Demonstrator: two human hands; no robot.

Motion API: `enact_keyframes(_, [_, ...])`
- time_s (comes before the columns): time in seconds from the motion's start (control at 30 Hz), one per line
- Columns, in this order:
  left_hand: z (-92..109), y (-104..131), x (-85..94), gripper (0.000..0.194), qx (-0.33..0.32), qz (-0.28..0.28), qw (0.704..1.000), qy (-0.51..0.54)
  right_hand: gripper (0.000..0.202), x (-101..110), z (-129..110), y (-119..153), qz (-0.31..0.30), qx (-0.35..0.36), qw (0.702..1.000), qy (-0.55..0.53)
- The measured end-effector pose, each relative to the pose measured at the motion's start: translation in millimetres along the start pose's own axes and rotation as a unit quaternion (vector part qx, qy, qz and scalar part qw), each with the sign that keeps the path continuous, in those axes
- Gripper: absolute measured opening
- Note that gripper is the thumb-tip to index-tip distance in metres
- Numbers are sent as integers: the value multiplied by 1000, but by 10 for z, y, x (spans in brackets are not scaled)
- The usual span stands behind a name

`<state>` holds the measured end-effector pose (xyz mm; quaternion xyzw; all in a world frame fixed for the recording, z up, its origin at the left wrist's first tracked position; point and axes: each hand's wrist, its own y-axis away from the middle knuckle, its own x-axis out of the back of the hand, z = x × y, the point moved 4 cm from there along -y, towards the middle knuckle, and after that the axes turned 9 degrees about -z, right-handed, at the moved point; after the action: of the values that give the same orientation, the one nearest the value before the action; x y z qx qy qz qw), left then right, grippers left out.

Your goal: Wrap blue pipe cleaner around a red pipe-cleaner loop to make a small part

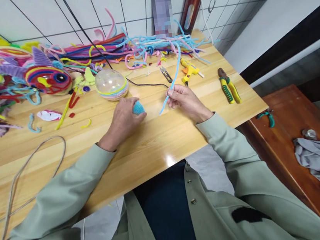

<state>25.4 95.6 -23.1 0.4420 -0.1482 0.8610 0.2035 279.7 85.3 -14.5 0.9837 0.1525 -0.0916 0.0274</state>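
Note:
My left hand [126,118] grips a small blue fuzzy piece [138,108] between thumb and fingers, just above the wooden table. Right of it, my right hand [182,99] pinches a long light-blue pipe cleaner [176,71]; its short end points down to the left and its long end curves up. Behind my left hand sits a clear round ball [111,84] with yellow, pink and blue bands round its lower part. A red fish shape [48,77] with a purple fin and a dark blue eye lies farther left.
Pipe cleaners [96,52] in many colours lie along the tiled wall. Small scissors [166,74], a yellow glue gun [189,71] and green-yellow pliers [228,86] rest on the right. A cable [62,155] loops at the left. A phone [162,14] stands at the back.

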Motion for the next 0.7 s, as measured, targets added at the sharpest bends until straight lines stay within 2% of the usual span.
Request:
enact_keyframes(0.07, [104, 45, 37, 39, -45, 58, 997, 6, 65, -21, -5, -4, -3, -3, 1000, -5])
enact_keyframes(0.13, [249, 94, 45, 38, -80, 67, 994, 42, 66, -47, 6, -12, -6, -8, 1000, -9])
enact_keyframes(0.2, [388, 128, 24, 35, -86, 31, 988, 120, 68, -84, 25, -19, -11, -14, 1000, -11])
enact_keyframes(0.23, [440, 135, -9, 34, -70, -12, 981, 181, 68, -107, 32, -20, -17, -17, 1000, -12])
enact_keyframes(0.3, [519, 145, -85, 31, -38, -92, 948, 301, 67, -162, 36, -18, -34, -23, 999, -10])
enact_keyframes(0.37, [554, 146, -141, 30, -11, -130, 913, 386, 65, -218, 19, -17, -55, -27, 998, -4])
enact_keyframes(0.53, [534, 149, -234, 28, 36, -133, 861, 489, 65, -313, -74, -54, -70, -22, 996, 51])
enact_keyframes(0.7, [537, 190, -278, 29, 58, -114, 848, 514, 62, -361, -110, -87, -59, 16, 994, 92])
